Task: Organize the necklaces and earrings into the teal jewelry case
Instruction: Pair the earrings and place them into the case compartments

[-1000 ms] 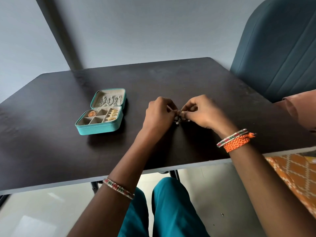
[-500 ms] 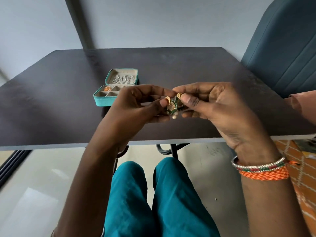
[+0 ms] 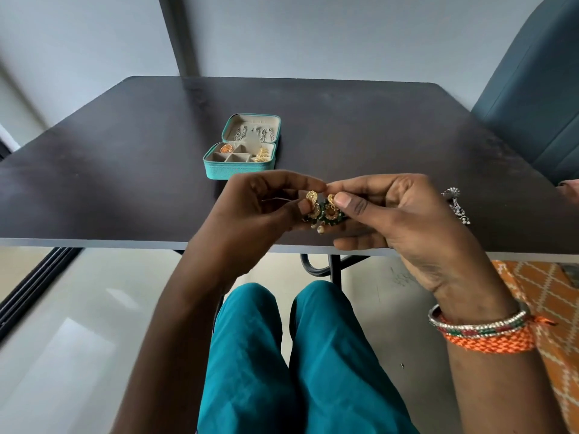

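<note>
A pale grey wall and a dark post stand behind a wide dark worktop (image 3: 125, 170), with a blue-grey chair (image 3: 539, 98) at the right. Well back on the worktop, left of centre, sits the teal jewelry case (image 3: 239, 169), open, its lid tipped up at the far side. Silver chains (image 3: 253, 133) hang in the lid; an orange piece (image 3: 226, 148) and gold earrings (image 3: 262, 154) lie in separate compartments of the base, while other compartments look bare. A silver earring (image 3: 456, 206) lies on the worktop beside the right wrist.

Over the near edge, both hands meet. The left hand (image 3: 260, 211) and the right hand (image 3: 391, 220) each pinch one of 2 gold-and-green earrings (image 3: 322, 211) between thumb and fingertips, the drops hanging down and overlapping, perhaps caught together.

The case lies beyond and slightly left of the grip, so the left hand is nearer; I judge the pair must be carried forward and left to reach a free compartment.
</note>
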`<state>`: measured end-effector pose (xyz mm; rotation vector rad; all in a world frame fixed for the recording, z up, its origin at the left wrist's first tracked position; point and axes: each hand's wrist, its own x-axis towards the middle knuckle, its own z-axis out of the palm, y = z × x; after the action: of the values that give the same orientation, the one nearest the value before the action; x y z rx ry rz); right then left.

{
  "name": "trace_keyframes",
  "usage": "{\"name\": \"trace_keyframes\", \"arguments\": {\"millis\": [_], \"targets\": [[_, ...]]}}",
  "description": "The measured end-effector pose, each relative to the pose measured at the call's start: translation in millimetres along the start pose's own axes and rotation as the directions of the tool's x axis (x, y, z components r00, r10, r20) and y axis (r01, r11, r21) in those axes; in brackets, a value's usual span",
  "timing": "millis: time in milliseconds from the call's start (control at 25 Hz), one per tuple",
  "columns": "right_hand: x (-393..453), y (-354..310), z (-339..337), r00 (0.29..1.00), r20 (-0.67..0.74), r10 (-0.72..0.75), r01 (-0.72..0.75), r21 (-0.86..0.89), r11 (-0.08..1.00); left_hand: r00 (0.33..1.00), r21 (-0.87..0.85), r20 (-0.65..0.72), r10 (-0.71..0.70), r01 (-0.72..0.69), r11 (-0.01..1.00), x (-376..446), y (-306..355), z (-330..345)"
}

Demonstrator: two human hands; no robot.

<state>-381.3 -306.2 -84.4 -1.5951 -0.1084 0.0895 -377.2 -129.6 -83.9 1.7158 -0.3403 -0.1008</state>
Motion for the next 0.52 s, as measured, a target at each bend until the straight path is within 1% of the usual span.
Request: {"name": "trace_keyframes", "arguments": {"millis": [240, 520], "targets": [[3.6, 5.6, -0.7, 0.999, 0.005, 0.036, -0.036, 0.025, 0.999, 0.997, 0.016, -0.057, -0.06, 0.061, 0.998, -2.1, -4.4, 1.6], [3.2, 6.5, -1.4, 0.999, 0.02, 0.047, -0.047, 0.002, 0.999, 0.994, 0.006, -0.046, -0.101, 0.102, 0.995, -3.7, -1.8, 1.5]]}}
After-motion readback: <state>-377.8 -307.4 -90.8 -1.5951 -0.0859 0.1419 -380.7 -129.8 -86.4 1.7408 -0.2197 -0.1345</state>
